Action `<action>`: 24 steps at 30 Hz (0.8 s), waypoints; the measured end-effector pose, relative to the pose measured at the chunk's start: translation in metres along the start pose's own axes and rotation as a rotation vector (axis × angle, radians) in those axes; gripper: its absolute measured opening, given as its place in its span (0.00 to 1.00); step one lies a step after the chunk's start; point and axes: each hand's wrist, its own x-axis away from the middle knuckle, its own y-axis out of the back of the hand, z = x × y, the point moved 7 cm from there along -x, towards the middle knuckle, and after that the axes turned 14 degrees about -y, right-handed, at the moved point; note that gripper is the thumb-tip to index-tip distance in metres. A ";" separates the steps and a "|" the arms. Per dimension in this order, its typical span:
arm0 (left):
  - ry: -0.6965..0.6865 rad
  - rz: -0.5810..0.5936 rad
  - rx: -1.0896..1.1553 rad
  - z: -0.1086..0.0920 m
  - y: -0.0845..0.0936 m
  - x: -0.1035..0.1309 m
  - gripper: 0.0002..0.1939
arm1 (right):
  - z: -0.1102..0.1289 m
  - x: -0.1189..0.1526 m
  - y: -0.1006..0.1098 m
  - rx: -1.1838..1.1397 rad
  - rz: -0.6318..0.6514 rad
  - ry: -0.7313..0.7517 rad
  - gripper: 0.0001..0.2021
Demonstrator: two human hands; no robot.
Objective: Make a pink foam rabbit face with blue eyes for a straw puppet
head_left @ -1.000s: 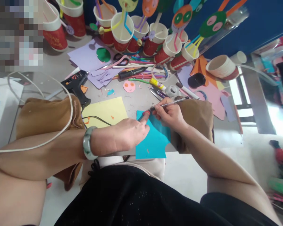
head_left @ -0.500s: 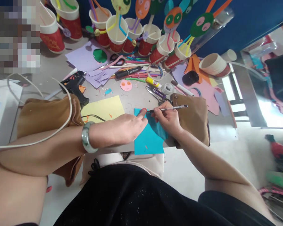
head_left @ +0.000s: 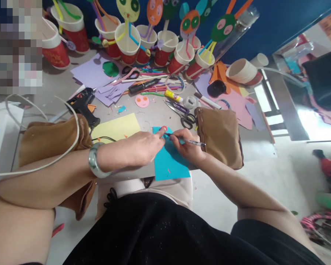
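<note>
A sheet of bright blue paper (head_left: 169,165) lies at the table's front edge, its lower part sticking out past it. My left hand (head_left: 142,147) presses down on the upper part with the index finger stretched out. At that fingertip a small round reddish-pink piece shows against the blue; the finger partly covers it. My right hand (head_left: 189,147) is closed round a slim pen (head_left: 191,141) with a clear barrel. The pen's tip points left and meets the blue paper beside my left fingertip. A yellow sheet (head_left: 117,127) lies behind my left hand.
Brown padded cushions (head_left: 219,136) flank the work. Beyond lie scissors (head_left: 187,119), a glue stick (head_left: 173,96), a black marker (head_left: 145,85) and a glue gun (head_left: 84,105) with a trailing white cord. Red-and-white paper cups (head_left: 128,44) with paper figures line the back.
The pen has tipped, its rear end swinging down toward me, and my right hand has turned lower over the blue paper. My left finger still presses there. The whole view has shifted slightly.
</note>
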 end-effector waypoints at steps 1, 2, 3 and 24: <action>-0.010 -0.009 -0.002 0.001 -0.001 0.000 0.17 | 0.000 0.002 -0.002 0.001 0.016 0.008 0.13; -0.021 -0.018 -0.005 0.002 -0.002 0.001 0.17 | 0.001 0.003 -0.003 -0.002 0.026 0.014 0.13; -0.030 -0.024 -0.008 0.003 -0.002 0.001 0.16 | 0.000 0.004 -0.004 -0.005 0.035 0.016 0.13; -0.042 -0.044 -0.015 0.004 -0.001 0.004 0.15 | 0.000 0.005 -0.013 -0.036 0.144 0.177 0.06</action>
